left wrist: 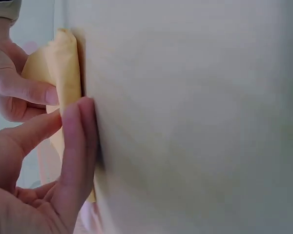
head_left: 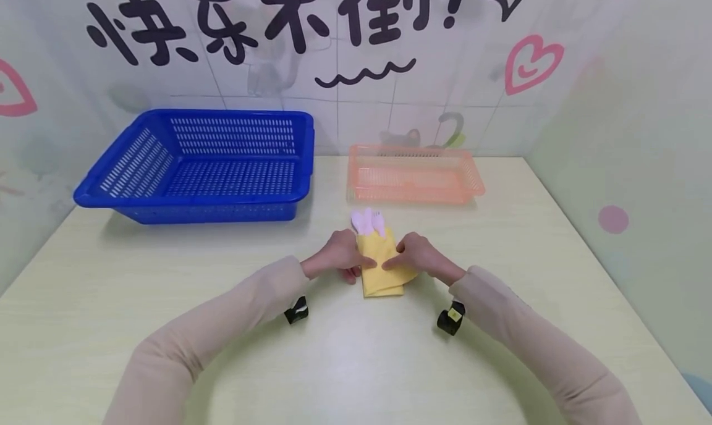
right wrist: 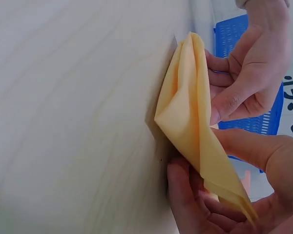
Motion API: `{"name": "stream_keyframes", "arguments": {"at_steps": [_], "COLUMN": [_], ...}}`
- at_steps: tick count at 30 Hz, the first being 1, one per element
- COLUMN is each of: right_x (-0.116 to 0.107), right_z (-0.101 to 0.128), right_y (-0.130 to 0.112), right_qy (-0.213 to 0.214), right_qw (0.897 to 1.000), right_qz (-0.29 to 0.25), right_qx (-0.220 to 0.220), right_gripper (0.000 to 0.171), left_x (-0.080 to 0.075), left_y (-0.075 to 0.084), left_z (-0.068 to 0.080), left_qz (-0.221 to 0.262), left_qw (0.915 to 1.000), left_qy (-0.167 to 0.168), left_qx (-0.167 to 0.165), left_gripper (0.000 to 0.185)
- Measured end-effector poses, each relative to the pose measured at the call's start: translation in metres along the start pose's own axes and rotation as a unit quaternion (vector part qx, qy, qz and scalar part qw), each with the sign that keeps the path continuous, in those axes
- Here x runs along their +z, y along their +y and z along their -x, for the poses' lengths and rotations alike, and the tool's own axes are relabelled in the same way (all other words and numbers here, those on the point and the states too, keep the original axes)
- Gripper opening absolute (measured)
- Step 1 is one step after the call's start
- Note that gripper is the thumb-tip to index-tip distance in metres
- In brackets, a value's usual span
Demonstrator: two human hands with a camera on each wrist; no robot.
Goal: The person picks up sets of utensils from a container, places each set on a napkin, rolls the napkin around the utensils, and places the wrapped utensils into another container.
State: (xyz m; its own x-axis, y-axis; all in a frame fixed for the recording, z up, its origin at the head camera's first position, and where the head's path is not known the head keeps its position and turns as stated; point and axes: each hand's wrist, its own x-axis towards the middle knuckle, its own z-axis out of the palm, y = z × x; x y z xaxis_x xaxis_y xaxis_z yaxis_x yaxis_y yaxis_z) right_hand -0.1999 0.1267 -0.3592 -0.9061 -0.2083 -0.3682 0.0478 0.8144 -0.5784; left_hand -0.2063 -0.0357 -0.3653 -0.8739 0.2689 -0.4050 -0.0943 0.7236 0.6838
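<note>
Inspecting the head view, I find both of my hands meeting over a folded yellow cloth (head_left: 381, 265) that lies on the pale table (head_left: 356, 351), near the middle and in front of the two baskets. My left hand (head_left: 337, 256) holds the cloth's left edge; in the left wrist view its thumb and forefinger (left wrist: 73, 146) are curled toward each other and pinch the folded yellow edge against the tabletop. My right hand (head_left: 414, 254) holds the right edge; in the right wrist view its thumb lies over the top fold and its fingers (right wrist: 183, 195) curl beneath, so the cloth (right wrist: 195, 131) is gripped between them, its layers lifted slightly off the surface. The cloth's near end sits flat, slightly askew. Pale pink and white finger-shaped pieces (head_left: 368, 222) stick out from under the cloth's far end; I cannot tell what they belong to.

Behind, well apart from the cloth, a blue basket (head_left: 139, 190) stands to the left and a smaller orange basket (head_left: 473, 184) to the right, both on the table against the wall.
</note>
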Motion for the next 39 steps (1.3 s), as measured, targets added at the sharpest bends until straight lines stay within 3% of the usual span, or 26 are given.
{"name": "stream_keyframes", "arguments": {"at_steps": [9, 18, 25, 29, 33, 39], "right_x": [0.001, 0.003, 0.005, 0.008, 0.013, 0.02], "right_z": [-0.001, -0.001, 0.001, 0.002, 0.004, 0.011], "right_y": [0.004, 0.004, 0.006, 0.008, 0.011, 0.015], "right_qy": [-0.017, -0.005, -0.027, -0.041, -0.06, -0.092], "right_qw": [0.999, 0.998, 0.993, 0.988, 0.979, 0.963], "right_qz": [-0.045, -0.056, -0.11, -0.143, -0.185, -0.245], "right_qx": [0.0, 0.006, 0.021, 0.045, 0.057, 0.058], "right_gripper": [0.05, 0.047, 0.044, 0.026, 0.043, 0.039], "left_x": [0.005, 0.006, 0.005, 0.005, 0.005, 0.008], "left_y": [-0.006, -0.006, -0.012, -0.016, -0.019, -0.021], "left_z": [-0.004, 0.001, 0.005, 0.006, 0.01, 0.018], "left_qz": [0.083, 0.113, 0.172, 0.203, 0.221, 0.239], "left_qw": [0.9942, 0.9918, 0.9831, 0.9769, 0.972, 0.9656], "left_qy": [0.01, 0.03, 0.012, -0.01, -0.027, -0.043], "left_qx": [-0.068, -0.051, -0.062, -0.067, -0.077, -0.093], "left_gripper": [0.027, 0.021, 0.02, 0.022, 0.021, 0.018]}}
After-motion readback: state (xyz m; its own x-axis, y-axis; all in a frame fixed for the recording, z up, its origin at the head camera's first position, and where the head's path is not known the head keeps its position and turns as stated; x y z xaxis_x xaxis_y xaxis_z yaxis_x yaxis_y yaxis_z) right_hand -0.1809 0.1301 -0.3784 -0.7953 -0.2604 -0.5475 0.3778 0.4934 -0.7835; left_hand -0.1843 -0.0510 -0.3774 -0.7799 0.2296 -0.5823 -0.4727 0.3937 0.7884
